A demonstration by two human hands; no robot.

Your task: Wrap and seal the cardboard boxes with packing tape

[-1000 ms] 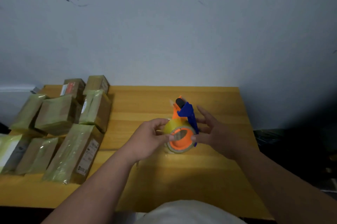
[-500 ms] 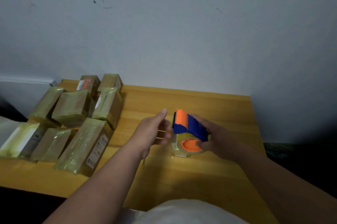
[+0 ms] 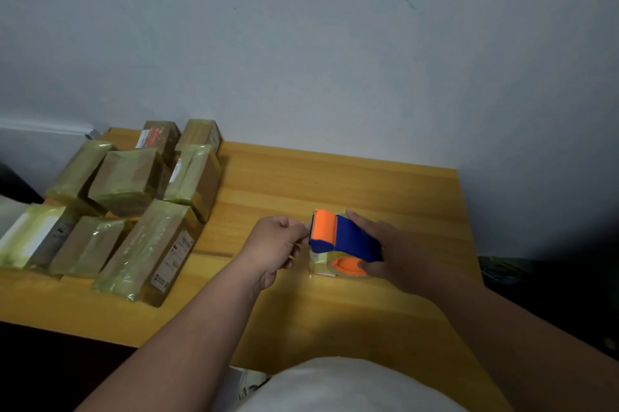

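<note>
With the right hand [image 3: 398,251] clamped on the tape dispenser [image 3: 338,240] over the tabletop [image 3: 335,177], the left hand [image 3: 274,244] apparently pinches its tape end, which could fold onto itself, while the boxes [image 3: 147,244] wait well left.

1. We see a tape dispenser [image 3: 341,239] with a blue body, an orange front end and an orange hub.
2. We see brown boxes [image 3: 127,210] wrapped in yellowish-green tape at the table's left edge.
3. The table [image 3: 335,177] is honey-yellow wood.
4. The wall [image 3: 335,60] is pale grey with dark scuffs.
</note>
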